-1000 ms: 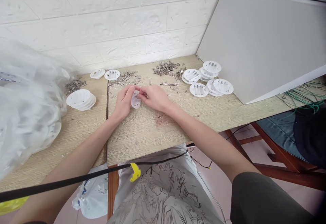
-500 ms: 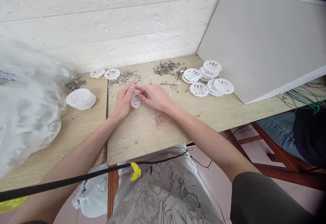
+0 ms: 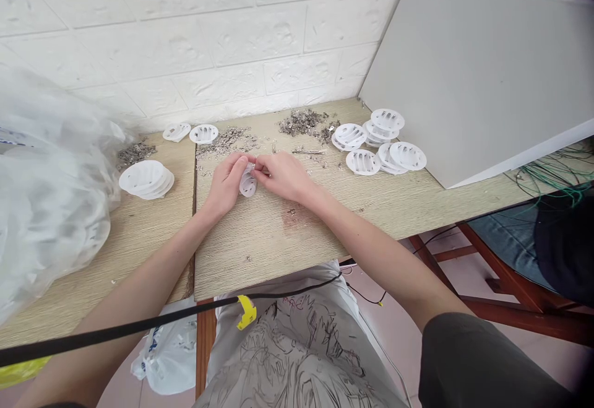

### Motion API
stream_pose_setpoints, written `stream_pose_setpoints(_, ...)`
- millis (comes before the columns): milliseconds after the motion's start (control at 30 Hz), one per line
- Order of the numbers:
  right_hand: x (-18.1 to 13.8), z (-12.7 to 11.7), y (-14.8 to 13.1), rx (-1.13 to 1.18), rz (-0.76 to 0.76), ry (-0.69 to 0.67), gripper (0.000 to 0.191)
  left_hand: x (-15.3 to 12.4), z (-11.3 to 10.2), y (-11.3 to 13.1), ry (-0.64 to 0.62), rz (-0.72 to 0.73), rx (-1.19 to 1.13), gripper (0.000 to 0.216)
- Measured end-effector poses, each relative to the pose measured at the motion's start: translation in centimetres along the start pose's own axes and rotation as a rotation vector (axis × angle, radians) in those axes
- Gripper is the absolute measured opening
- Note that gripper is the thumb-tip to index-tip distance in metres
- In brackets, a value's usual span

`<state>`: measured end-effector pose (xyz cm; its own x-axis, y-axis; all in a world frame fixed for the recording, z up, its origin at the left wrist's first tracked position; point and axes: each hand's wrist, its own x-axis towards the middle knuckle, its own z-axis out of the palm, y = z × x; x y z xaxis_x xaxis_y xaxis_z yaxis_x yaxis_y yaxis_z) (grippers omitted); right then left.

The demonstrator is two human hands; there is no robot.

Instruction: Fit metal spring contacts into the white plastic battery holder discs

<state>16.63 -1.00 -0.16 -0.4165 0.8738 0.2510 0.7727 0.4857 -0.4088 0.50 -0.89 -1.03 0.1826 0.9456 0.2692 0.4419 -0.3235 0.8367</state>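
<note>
My left hand (image 3: 226, 182) is closed around a round white slotted plastic disc (image 3: 247, 184), held on edge just above the wooden table (image 3: 278, 234). Touching the disc's upper rim, my right hand (image 3: 282, 176) has its fingertips pinched together; whatever is between them is too small to make out. Small grey metal pieces (image 3: 227, 140) lie scattered on the table just behind both hands.
A stack of white discs (image 3: 145, 179) sits left of my hands, two single discs (image 3: 192, 132) lie by the wall, and several more (image 3: 380, 142) lie at the right. A clear plastic bag (image 3: 41, 197) fills the left. A grey panel (image 3: 482, 73) leans at the right, green wires (image 3: 557, 179) beside it.
</note>
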Motion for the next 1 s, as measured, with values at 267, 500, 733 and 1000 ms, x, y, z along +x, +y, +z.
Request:
stream_pose_setpoints(267,-0.06,-0.23,-0.11,-0.033,-0.018,-0.047,0.028,-0.11,0.0,-0.03,-0.017,0.039,0.046,0.026)
stream_pose_setpoints(500,0.01,-0.13,0.16,-0.012,-0.036,-0.055,0.031,-0.08,0.05,-0.2,-0.017,0.07,0.064,0.025)
stream_pose_setpoints(733,0.03,-0.15,0.15,0.006,-0.028,-0.063,0.03,-0.11,0.04,-0.07,-0.019,0.059,0.058,0.025)
stream_pose_setpoints(1000,0.04,-0.17,0.13,-0.009,-0.032,-0.067,0.03,-0.13,0.0,-0.03,-0.028,0.071,0.078,0.025)
